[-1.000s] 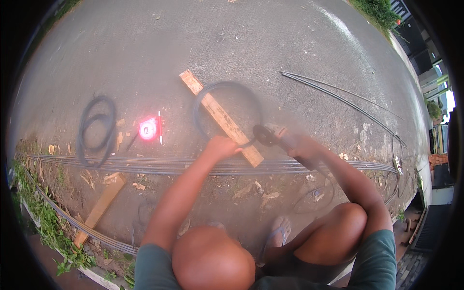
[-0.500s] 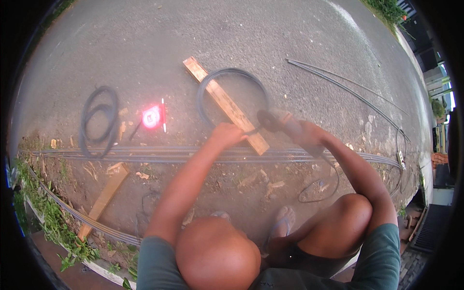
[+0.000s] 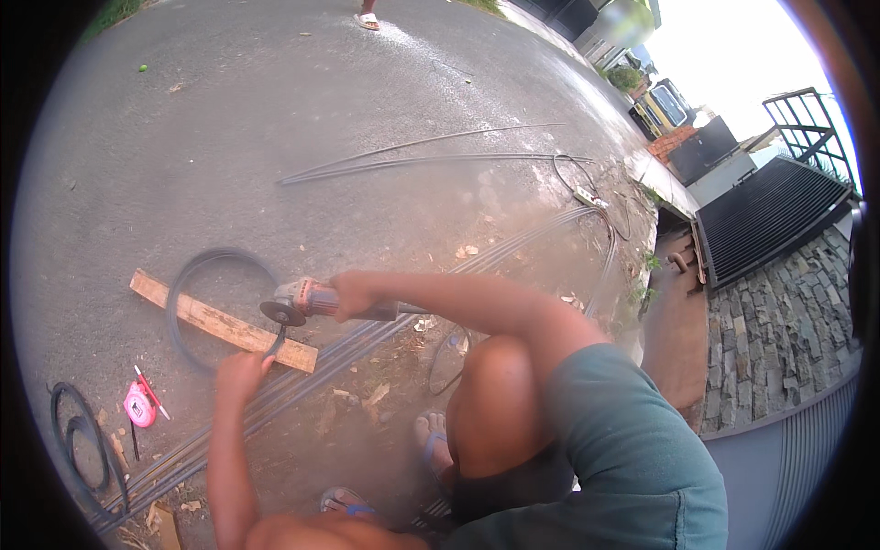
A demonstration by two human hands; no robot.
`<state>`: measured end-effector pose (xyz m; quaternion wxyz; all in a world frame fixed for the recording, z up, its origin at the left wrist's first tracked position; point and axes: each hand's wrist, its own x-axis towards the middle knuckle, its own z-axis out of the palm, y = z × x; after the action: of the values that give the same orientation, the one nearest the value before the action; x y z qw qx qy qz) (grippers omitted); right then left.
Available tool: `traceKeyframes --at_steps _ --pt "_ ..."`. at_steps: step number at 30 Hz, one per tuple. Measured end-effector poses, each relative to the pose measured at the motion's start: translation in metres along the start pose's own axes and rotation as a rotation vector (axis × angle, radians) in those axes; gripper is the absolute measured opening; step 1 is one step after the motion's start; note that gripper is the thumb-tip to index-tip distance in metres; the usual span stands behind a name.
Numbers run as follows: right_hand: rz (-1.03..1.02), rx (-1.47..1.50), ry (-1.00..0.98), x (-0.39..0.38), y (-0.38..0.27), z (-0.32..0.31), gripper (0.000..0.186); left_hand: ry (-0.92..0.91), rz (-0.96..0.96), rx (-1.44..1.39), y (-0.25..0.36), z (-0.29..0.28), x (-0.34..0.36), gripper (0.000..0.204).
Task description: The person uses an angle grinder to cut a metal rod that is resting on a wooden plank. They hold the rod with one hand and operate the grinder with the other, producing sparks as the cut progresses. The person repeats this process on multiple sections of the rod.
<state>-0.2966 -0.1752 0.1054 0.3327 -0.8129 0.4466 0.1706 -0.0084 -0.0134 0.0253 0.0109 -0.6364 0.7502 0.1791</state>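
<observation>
One coil (image 3: 223,253), left hand (image 3: 240,374) gripping its near side, right hand (image 3: 354,292) beside, clasping grinder (image 3: 307,298)

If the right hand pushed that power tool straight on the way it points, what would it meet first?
Probably the right side of the dark wire coil, beside the cutting disc of the angle grinder; depth is unclear, so they may touch.

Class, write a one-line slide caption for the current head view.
The right hand holds an angle grinder near a dark coil, which the left hand grips over a wooden plank.
</observation>
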Motion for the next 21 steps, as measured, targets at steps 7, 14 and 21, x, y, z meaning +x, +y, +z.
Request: traceKeyframes --at_steps 7,14,21 --pt "-0.031 0.058 -0.044 0.003 -0.005 0.005 0.065 -0.059 -0.033 -0.004 -0.005 -0.01 -0.006 0.049" --pt "0.003 -0.003 -0.088 -0.001 -0.014 -0.001 0.072 -0.044 -0.024 -0.02 -0.006 -0.01 -0.007 0.048" --pt "-0.038 0.039 0.002 0.007 -0.001 0.008 0.072 0.02 0.007 -0.006 -0.007 -0.008 -0.008 0.045"
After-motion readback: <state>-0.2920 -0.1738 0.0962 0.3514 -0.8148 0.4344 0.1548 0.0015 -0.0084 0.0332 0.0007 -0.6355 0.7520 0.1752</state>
